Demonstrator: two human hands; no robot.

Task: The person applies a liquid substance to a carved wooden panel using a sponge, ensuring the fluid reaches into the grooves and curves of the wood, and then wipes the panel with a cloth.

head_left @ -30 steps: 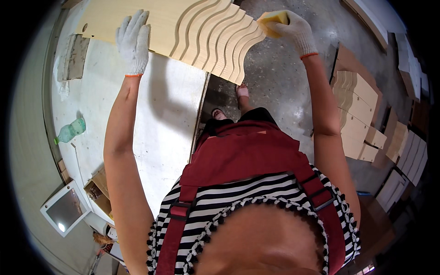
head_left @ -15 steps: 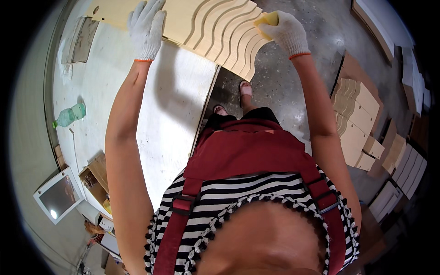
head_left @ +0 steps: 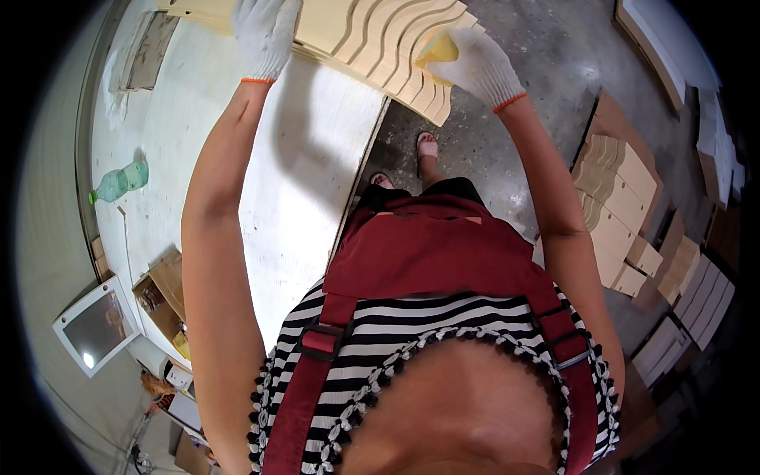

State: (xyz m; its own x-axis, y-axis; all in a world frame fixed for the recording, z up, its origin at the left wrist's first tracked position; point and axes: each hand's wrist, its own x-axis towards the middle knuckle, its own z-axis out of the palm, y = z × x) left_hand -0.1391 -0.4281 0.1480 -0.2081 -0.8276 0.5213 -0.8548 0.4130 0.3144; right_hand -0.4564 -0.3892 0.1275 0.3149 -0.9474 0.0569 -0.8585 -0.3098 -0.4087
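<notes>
A white, scuffed, flat surface [head_left: 317, 134] is the landmark. Over its far part is a stepped stack of pale wooden boards with wavy ends [head_left: 336, 24], which jut past its right edge. The gloved left hand [head_left: 267, 36] lies on the stack over the surface, its grip flat, the fingertips cut off by the frame. Beyond the surface's right edge, the gloved right hand [head_left: 475, 67] has its grip pinching a yellow, sponge-like pad [head_left: 438, 49] against the wavy ends. Left on the surface lies a green, clear plastic bottle [head_left: 119, 182]; by its near-left part stands an open brown cardboard box [head_left: 162, 293]. Right of the surface stretches a grey, speckled floor [head_left: 554, 47], bearing more pale wavy boards [head_left: 617, 190] on brown cardboard [head_left: 613, 119].
</notes>
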